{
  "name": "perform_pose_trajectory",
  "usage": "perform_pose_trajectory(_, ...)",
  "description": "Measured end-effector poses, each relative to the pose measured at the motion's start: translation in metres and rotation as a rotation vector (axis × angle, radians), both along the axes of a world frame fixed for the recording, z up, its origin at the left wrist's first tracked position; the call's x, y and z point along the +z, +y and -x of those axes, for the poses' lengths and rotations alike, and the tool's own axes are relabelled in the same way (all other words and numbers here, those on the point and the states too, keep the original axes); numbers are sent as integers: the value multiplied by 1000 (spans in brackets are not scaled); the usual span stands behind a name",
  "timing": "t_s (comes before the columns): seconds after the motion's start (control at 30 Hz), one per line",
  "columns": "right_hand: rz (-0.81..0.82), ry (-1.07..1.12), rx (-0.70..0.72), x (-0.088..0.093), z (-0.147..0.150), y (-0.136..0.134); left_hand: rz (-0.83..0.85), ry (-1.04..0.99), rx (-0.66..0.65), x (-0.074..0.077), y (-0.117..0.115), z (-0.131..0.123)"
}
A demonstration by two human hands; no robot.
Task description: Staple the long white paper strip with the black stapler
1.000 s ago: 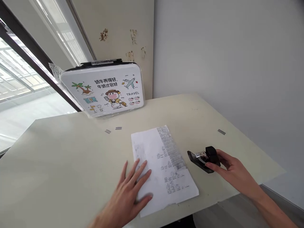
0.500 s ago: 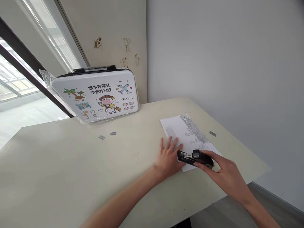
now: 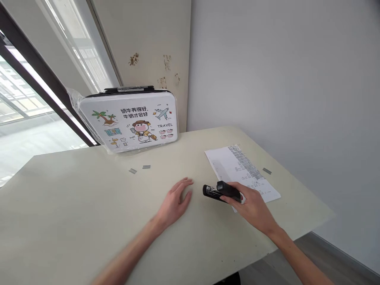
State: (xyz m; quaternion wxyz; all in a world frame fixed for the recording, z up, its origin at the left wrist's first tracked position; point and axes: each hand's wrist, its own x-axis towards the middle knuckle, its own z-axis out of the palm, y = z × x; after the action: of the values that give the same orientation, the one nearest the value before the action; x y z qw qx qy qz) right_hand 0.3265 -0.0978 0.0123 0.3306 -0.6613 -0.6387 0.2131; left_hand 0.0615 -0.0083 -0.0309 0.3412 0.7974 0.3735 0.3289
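A black stapler (image 3: 227, 191) is gripped in my right hand (image 3: 252, 206), its jaw end pointing left and its two arms apart. Part of the stapler and my right hand are over the lower left of the printed paper (image 3: 227, 162), hiding some of it. My left hand (image 3: 175, 201) rests on the tabletop left of the stapler, fingers loosely extended and holding nothing. It is apart from both the paper and the stapler.
On the pale table (image 3: 89, 209) lie two short staple strips (image 3: 146, 167) left of the paper and another staple strip (image 3: 266, 171) to its right. A white cartoon-printed case (image 3: 130, 120) in clear plastic stands at the back. A grey wall (image 3: 282, 79) borders the right side.
My left hand has lifted off the paper and moved left onto the bare table. My right hand has carried the stapler left, toward the paper's lower left edge.
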Motion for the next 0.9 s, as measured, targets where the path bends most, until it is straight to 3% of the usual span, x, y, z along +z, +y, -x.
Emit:
perform_pose_trajectory(0.3, -73, -24, 334, -18, 77, 69, 116, -60, 336, 9, -4, 57)
perform_pose_trajectory(0.4, -122, -51, 421, -27, 90, 80, 142, -111, 415, 9, 1, 70)
perform_pose_trajectory(0.47, -113, 46, 457, -34, 92, 81, 163, -132, 461, 9, 4, 77)
perform_pose_trajectory(0.63, -20, 394, 248, -51, 84, 78, 239, -236, 514, 7, 9, 83)
perform_pose_trajectory(0.9, -16, 332, 188, -57, 83, 78, 163, -349, 750, 12, 16, 99)
